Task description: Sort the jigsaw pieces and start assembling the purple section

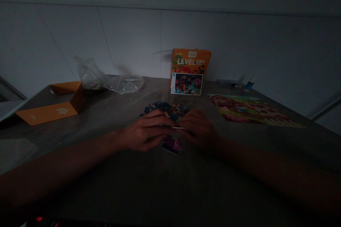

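Note:
Both hands meet over the middle of the table, above a pile of dark, colourful jigsaw puzzle pieces (162,106). My left hand (149,129) has its fingers closed on the left end of a puzzle piece (178,127), seen edge-on as a thin pale line. On its right end, my right hand (198,127) is closed too, slightly blurred in the dim light. A purple and dark puzzle piece (173,145) lies on the table just below the hands, partly covered by them. The fingers hide part of the pile.
An orange puzzle box (190,67) with a picture card (187,84) stands at the back. To the left are an open orange box tray (50,111) and clear plastic bags (125,83). An assembled farm puzzle (247,110) and a small bottle (249,84) are on the right.

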Demonstrator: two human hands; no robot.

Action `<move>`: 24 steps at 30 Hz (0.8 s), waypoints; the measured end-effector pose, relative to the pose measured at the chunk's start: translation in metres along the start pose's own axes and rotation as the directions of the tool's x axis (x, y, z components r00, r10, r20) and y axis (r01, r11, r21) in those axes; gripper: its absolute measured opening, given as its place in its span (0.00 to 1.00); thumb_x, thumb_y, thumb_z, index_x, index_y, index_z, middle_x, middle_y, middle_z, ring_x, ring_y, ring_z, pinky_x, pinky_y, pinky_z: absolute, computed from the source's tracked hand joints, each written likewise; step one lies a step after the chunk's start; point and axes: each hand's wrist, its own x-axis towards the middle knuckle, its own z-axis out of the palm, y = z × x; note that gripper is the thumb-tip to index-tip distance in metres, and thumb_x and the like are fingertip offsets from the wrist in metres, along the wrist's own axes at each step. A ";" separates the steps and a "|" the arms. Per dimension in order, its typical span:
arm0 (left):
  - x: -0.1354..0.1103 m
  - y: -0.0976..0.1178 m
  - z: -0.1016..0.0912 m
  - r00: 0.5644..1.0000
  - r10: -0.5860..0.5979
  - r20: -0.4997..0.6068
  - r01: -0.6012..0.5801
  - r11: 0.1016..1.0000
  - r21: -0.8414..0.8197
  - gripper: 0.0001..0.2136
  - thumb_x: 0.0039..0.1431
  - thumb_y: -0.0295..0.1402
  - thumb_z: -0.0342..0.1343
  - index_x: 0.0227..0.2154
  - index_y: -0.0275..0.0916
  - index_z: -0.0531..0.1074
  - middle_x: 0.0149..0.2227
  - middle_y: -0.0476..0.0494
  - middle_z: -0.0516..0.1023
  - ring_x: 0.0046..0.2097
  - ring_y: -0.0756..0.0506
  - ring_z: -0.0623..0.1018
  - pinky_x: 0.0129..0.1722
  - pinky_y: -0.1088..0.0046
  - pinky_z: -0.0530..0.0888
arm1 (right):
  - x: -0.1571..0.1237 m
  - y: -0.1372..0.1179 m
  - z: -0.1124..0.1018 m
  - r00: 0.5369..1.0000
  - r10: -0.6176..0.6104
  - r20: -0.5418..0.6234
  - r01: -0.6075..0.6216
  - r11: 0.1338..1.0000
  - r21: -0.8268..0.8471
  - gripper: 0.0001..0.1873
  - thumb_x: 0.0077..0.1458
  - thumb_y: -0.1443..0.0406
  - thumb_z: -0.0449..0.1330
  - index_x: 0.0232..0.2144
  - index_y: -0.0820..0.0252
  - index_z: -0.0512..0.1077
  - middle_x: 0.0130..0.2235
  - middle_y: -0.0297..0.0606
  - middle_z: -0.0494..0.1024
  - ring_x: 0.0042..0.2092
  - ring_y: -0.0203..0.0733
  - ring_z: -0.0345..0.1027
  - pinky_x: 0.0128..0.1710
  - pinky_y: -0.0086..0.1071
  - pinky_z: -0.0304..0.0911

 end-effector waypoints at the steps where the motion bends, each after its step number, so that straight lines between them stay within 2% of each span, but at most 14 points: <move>1: 0.001 0.002 -0.001 1.000 -0.001 0.014 0.001 1.000 -0.018 0.15 0.65 0.25 0.54 0.51 0.41 0.77 0.54 0.36 0.77 0.56 0.40 0.76 0.57 0.57 0.76 | 0.001 -0.001 -0.001 0.999 0.004 -0.053 -0.005 1.000 -0.013 0.06 0.66 0.64 0.60 0.37 0.57 0.76 0.33 0.36 0.80 0.38 0.42 0.73 0.43 0.39 0.66; 3: 0.002 0.006 -0.004 0.998 -0.018 0.067 0.023 0.998 -0.066 0.11 0.64 0.27 0.56 0.46 0.40 0.80 0.61 0.32 0.71 0.62 0.37 0.71 0.60 0.55 0.73 | 0.003 -0.003 -0.004 0.986 0.047 -0.159 -0.052 0.998 -0.029 0.06 0.64 0.66 0.61 0.32 0.58 0.72 0.30 0.35 0.78 0.34 0.40 0.71 0.38 0.37 0.64; 5: 0.003 0.009 -0.005 0.984 -0.027 0.177 0.049 0.992 -0.117 0.09 0.63 0.31 0.59 0.43 0.42 0.83 0.66 0.32 0.63 0.68 0.33 0.64 0.65 0.51 0.68 | 0.005 -0.004 -0.006 0.972 0.098 -0.214 -0.105 0.994 -0.023 0.10 0.62 0.67 0.61 0.28 0.57 0.68 0.26 0.33 0.73 0.30 0.39 0.67 0.33 0.35 0.61; 8: 0.001 0.006 -0.002 0.950 -0.031 0.311 0.075 0.989 -0.131 0.09 0.64 0.33 0.60 0.44 0.46 0.83 0.68 0.35 0.61 0.71 0.33 0.60 0.69 0.48 0.60 | 0.004 -0.003 -0.008 0.967 0.123 -0.222 -0.127 0.992 -0.004 0.13 0.60 0.68 0.61 0.25 0.56 0.63 0.24 0.30 0.68 0.27 0.37 0.62 0.30 0.34 0.57; 10: -0.003 -0.001 0.003 0.947 -0.067 0.314 0.097 0.992 -0.081 0.11 0.65 0.33 0.60 0.48 0.48 0.82 0.68 0.36 0.62 0.71 0.34 0.59 0.70 0.48 0.58 | 0.003 -0.003 -0.008 0.974 0.090 -0.208 -0.086 0.996 0.026 0.12 0.59 0.68 0.61 0.26 0.57 0.64 0.23 0.29 0.69 0.26 0.36 0.61 0.30 0.34 0.57; 12: -0.010 -0.008 0.009 0.949 -0.117 0.294 0.127 0.992 -0.015 0.13 0.66 0.33 0.59 0.51 0.51 0.81 0.69 0.38 0.60 0.71 0.34 0.58 0.69 0.47 0.59 | 0.001 -0.003 -0.006 0.989 -0.011 -0.151 0.024 0.996 0.085 0.10 0.60 0.68 0.61 0.27 0.57 0.66 0.23 0.29 0.69 0.25 0.35 0.61 0.31 0.33 0.57; 14: -0.014 -0.013 0.011 0.941 -0.157 0.300 0.151 0.988 0.042 0.14 0.67 0.34 0.59 0.52 0.53 0.80 0.70 0.41 0.59 0.71 0.32 0.57 0.68 0.45 0.60 | -0.001 -0.005 -0.005 0.985 -0.169 -0.039 0.173 0.974 0.148 0.09 0.63 0.67 0.59 0.29 0.58 0.68 0.23 0.29 0.72 0.25 0.34 0.62 0.31 0.33 0.57; 16: -0.015 -0.014 0.009 0.931 -0.175 0.320 0.154 0.984 0.089 0.15 0.67 0.34 0.58 0.53 0.55 0.79 0.71 0.42 0.58 0.71 0.30 0.56 0.67 0.40 0.59 | -0.002 -0.009 -0.004 0.946 -0.309 0.095 0.286 0.938 0.194 0.10 0.67 0.64 0.56 0.32 0.59 0.71 0.26 0.32 0.75 0.26 0.34 0.64 0.32 0.33 0.57; 17: -0.014 -0.013 0.007 0.927 -0.178 0.331 0.150 0.983 0.109 0.15 0.67 0.34 0.58 0.53 0.55 0.79 0.71 0.42 0.57 0.71 0.28 0.56 0.67 0.38 0.57 | -0.002 -0.011 -0.004 0.928 -0.341 0.147 0.308 0.928 0.208 0.11 0.69 0.62 0.55 0.34 0.60 0.72 0.28 0.33 0.77 0.27 0.35 0.65 0.33 0.34 0.57; 21: -0.007 -0.004 -0.005 0.902 -0.198 0.384 0.142 0.975 0.170 0.16 0.67 0.34 0.57 0.55 0.54 0.78 0.71 0.42 0.57 0.72 0.27 0.55 0.69 0.36 0.51 | -0.004 -0.019 -0.007 0.921 -0.295 0.254 0.213 0.928 0.307 0.22 0.64 0.47 0.59 0.36 0.60 0.75 0.29 0.34 0.77 0.29 0.37 0.66 0.30 0.33 0.54; 23: -0.005 0.000 -0.008 0.868 -0.266 0.420 0.200 0.960 0.196 0.20 0.68 0.36 0.56 0.62 0.56 0.70 0.73 0.42 0.53 0.73 0.26 0.52 0.69 0.35 0.53 | -0.005 -0.020 -0.009 0.918 -0.276 0.286 0.160 0.915 0.370 0.24 0.61 0.45 0.61 0.37 0.61 0.75 0.29 0.35 0.76 0.30 0.37 0.67 0.30 0.33 0.55; 24: -0.006 0.002 -0.008 0.837 -0.337 0.430 0.265 0.939 0.220 0.24 0.69 0.39 0.55 0.66 0.57 0.64 0.74 0.41 0.49 0.73 0.25 0.51 0.67 0.34 0.55 | -0.005 -0.020 -0.010 0.918 -0.268 0.291 0.143 0.910 0.389 0.23 0.62 0.46 0.61 0.38 0.61 0.75 0.30 0.36 0.77 0.31 0.38 0.67 0.31 0.33 0.56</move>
